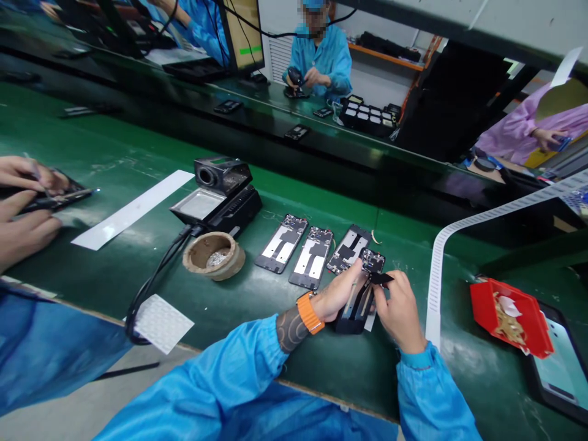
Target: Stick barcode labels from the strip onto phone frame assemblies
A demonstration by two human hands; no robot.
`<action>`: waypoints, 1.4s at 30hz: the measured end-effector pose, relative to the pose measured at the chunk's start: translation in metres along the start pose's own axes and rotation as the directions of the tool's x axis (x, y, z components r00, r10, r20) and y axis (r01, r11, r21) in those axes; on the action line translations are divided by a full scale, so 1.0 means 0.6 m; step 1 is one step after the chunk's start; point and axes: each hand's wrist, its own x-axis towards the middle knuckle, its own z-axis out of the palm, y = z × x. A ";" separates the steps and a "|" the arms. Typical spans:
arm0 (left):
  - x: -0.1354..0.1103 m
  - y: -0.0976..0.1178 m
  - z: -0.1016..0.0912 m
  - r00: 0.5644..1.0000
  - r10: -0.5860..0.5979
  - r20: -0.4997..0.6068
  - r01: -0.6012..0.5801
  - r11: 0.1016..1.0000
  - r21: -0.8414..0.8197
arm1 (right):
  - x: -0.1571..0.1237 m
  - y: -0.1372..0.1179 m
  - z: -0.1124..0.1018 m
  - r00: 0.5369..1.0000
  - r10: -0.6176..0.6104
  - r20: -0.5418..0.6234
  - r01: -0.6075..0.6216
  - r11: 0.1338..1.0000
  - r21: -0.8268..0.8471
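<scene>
Across a dark ledge along the desk's far edge, a person in blue (pixel 321 58) bends over small parts, and a pink sleeve (pixel 509 131) shows at the far right. The green desk (pixel 312 324) has a worn near edge; by its left end a co-worker's hands (pixel 30 211) handle another dark device.

The opened phone (pixel 359 301) lies between the wearer's two hands, right of the middle of the desk's near edge; whether it rests on the surface or is held just above cannot be told. Its board and inner frame are bare, and a dark flap (pixel 382 278) juts out at its right side, so this unit looks part-way through: opened up, but the flap not flat and no back cover on. Three more opened phones (pixel 282 245) lie just beyond, towards the far edge; whether they are finished or waiting is unclear.

The left hand (pixel 339 295) grasps the phone along its left side, thumb near the board. The right hand (pixel 400 309) has its fingers pinched on the flap, at the phone's right side; whether the flap is attached cannot be told. A soldering stand (pixel 220 193) and a clay bowl (pixel 215 256) stand to the left, a red bin (pixel 509 318) near the right end.
</scene>
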 end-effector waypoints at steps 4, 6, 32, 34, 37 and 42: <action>0.003 -0.003 -0.005 0.999 -0.040 0.012 0.041 0.997 -0.064 | 0.000 -0.002 -0.004 0.998 -0.036 0.055 0.041 0.995 -0.094; 0.006 0.001 -0.010 0.998 -0.055 -0.040 0.050 0.992 -0.116 | 0.001 -0.008 -0.020 0.989 -0.067 0.131 0.069 0.998 -0.010; -0.002 0.007 0.005 0.996 -0.081 -0.047 0.078 0.995 -0.066 | 0.005 -0.009 -0.014 0.995 0.092 -0.029 -0.084 0.974 0.210; -0.001 0.004 0.004 0.998 -0.050 -0.028 0.048 0.997 -0.052 | 0.004 -0.006 -0.014 0.998 0.066 -0.022 -0.059 0.975 0.212; 0.000 -0.001 0.001 1.000 -0.004 0.009 0.005 0.999 -0.041 | 0.001 0.000 -0.010 1.000 0.026 -0.009 -0.024 0.987 0.161; 0.000 -0.005 -0.001 1.000 -0.021 -0.015 0.021 0.999 -0.026 | -0.001 0.005 0.003 0.998 -0.013 0.067 0.015 1.000 -0.027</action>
